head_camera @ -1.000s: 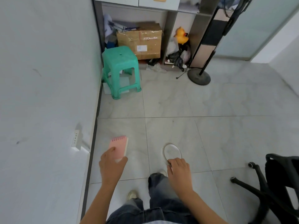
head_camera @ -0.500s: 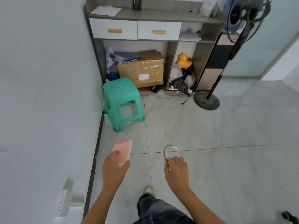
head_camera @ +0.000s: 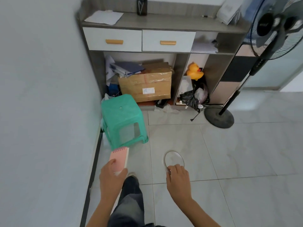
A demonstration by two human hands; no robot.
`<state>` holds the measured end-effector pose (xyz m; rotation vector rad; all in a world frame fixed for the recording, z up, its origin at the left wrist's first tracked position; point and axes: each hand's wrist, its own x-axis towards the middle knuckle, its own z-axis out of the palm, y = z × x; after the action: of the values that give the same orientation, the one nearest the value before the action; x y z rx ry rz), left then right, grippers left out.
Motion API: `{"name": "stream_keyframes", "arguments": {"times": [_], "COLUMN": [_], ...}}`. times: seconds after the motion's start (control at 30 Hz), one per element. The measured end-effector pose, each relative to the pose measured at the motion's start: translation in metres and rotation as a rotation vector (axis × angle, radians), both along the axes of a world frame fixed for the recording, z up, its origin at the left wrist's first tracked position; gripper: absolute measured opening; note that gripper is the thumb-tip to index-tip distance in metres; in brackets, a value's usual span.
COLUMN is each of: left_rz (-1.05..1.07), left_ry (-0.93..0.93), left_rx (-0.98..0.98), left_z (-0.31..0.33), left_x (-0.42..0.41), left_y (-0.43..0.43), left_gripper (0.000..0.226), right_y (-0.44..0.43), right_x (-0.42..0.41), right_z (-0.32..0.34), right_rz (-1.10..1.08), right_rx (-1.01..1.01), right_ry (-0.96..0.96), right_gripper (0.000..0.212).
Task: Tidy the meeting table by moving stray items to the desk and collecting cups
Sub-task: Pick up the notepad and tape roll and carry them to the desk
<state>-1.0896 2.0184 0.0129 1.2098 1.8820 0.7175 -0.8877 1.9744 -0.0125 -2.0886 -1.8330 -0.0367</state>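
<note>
My left hand (head_camera: 113,176) holds a small pink spiral notepad (head_camera: 119,158) by its lower end, thumb on the cover. My right hand (head_camera: 178,177) grips the near edge of a round item with a thin metal rim and a clear middle (head_camera: 173,159); what it is I cannot tell. Both are carried at waist height over the tiled floor. Ahead stands the grey desk (head_camera: 164,22) with two white drawers, a sheet of paper (head_camera: 104,17) and a dark pen holder (head_camera: 142,6) on top.
A green plastic stool (head_camera: 122,118) stands on the floor by the left wall, just ahead. A standing fan (head_camera: 277,27) with a round base (head_camera: 218,117) is at the right. Under the desk sit a cardboard box (head_camera: 146,84), folders, bags and a yellow rubber duck (head_camera: 195,71).
I have walked toward the desk; its top has come into view and the stool is nearer. The office chair at the right has dropped out of view. Both hands keep their holds.
</note>
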Motion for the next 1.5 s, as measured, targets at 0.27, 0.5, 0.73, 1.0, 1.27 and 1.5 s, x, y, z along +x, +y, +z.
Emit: {"name": "stream_keyframes", "arguments": {"times": [0.27, 0.5, 0.73, 1.0, 1.27, 1.5], "left_rz": [-0.011, -0.037, -0.102, -0.070, 0.080, 0.237], "left_ry": [-0.028, -0.046, -0.028, -0.011, 0.072, 0.021], "left_rx": [0.152, 0.042, 0.051, 0.162, 0.284, 0.604], "left_z": [0.029, 0.023, 0.006, 0.018, 0.045, 0.097], "left_x": [-0.001, 0.031, 0.104, 0.223, 0.249, 0.231], "left_y": [0.201, 0.296, 0.378, 0.467, 0.548, 0.684], "left_gripper": [0.066, 0.059, 0.062, 0.055, 0.063, 0.066], "right_y": [0.164, 0.226, 0.311, 0.436, 0.542, 0.702], "right_x": [-0.001, 0.017, 0.085, 0.213, 0.243, 0.237], "right_z": [0.012, -0.006, -0.015, 0.006, 0.024, 0.091], "right_rz": [-0.074, -0.121, -0.266, -0.240, -0.077, 0.091], "right_rx": [0.055, -0.023, 0.026, 0.126, 0.276, 0.604], "right_ry": [-0.045, -0.066, -0.096, -0.054, -0.014, 0.030], "right_gripper": [0.020, 0.021, 0.027, 0.029, 0.030, 0.021]}}
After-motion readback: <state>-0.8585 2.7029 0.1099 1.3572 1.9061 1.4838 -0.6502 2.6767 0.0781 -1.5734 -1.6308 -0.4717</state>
